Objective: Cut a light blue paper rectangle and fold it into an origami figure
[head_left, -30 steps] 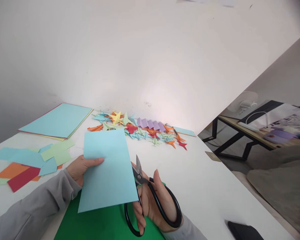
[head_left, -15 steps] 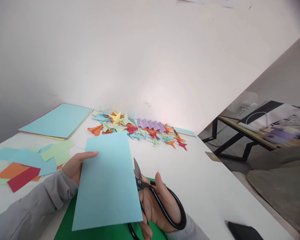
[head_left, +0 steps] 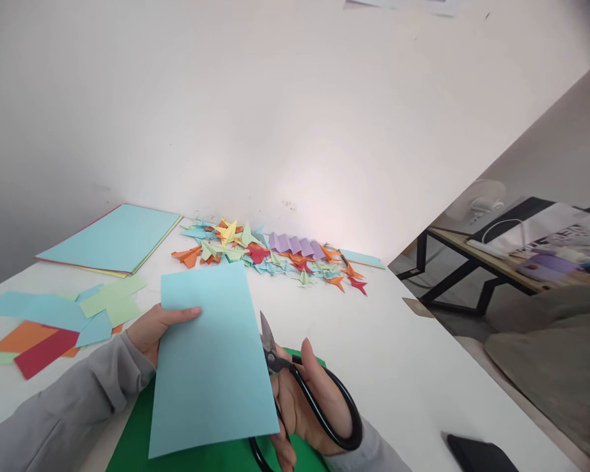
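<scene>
My left hand (head_left: pixel 160 328) grips a sheet of light blue paper (head_left: pixel 211 373) by its left edge, thumb on top and the other fingers hidden behind. At the sheet's right edge, my right hand (head_left: pixel 307 406) holds black-handled scissors (head_left: pixel 275 360), with fingers through the loops. One blade shows beside the paper, pointing up and away from me; the other is hidden behind the sheet. Beneath both hands lies a green sheet (head_left: pixel 137 432) on the white table (head_left: pixel 388 380).
Loose coloured paper pieces (head_left: pixel 49 347) lie at the left. Behind them is a stack of coloured sheets (head_left: pixel 113 236). Folded paper shapes (head_left: pixel 255 252) line the wall. A black object (head_left: pixel 479 453) sits at the front right, and a second table (head_left: pixel 476 259) stands beyond.
The light blue sheet has turned slightly, its top edge shifting left and down. My left thumb sits a little further onto it. The scissors have moved slightly left.
</scene>
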Available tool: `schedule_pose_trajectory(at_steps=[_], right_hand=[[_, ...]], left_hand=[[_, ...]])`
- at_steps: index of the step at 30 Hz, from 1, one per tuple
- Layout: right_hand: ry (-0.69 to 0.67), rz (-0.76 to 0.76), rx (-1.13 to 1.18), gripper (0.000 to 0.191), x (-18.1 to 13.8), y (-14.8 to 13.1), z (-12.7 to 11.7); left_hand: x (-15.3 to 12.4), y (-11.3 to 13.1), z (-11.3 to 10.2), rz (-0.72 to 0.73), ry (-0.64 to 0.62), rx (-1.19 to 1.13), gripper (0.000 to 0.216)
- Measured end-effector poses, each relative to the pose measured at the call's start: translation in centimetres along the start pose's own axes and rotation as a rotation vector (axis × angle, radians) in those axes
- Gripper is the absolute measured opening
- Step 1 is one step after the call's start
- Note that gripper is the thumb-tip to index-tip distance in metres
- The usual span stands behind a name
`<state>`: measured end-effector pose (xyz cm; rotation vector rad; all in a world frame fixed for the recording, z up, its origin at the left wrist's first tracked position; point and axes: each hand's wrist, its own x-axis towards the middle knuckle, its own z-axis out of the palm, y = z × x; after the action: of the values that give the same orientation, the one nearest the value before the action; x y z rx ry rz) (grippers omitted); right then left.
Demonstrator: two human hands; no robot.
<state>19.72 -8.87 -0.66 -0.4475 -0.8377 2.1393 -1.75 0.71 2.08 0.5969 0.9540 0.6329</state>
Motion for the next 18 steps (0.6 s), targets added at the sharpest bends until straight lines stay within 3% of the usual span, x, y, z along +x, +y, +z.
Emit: schedule_pose_trajectory(at_steps=[10,18], right_hand=[[0.033,-0.007,-0.019,0.076,0.19,0.07,-0.02],[0.054,-0.017,-0.027,0.077,0.19,-0.01,0.34]], left_hand=[[1.05,-0.64,-0.42,0.141,0.115,0.044,0.038],[1.05,-0.42,-0.19,0.139,0.151,0.036,0.035]])
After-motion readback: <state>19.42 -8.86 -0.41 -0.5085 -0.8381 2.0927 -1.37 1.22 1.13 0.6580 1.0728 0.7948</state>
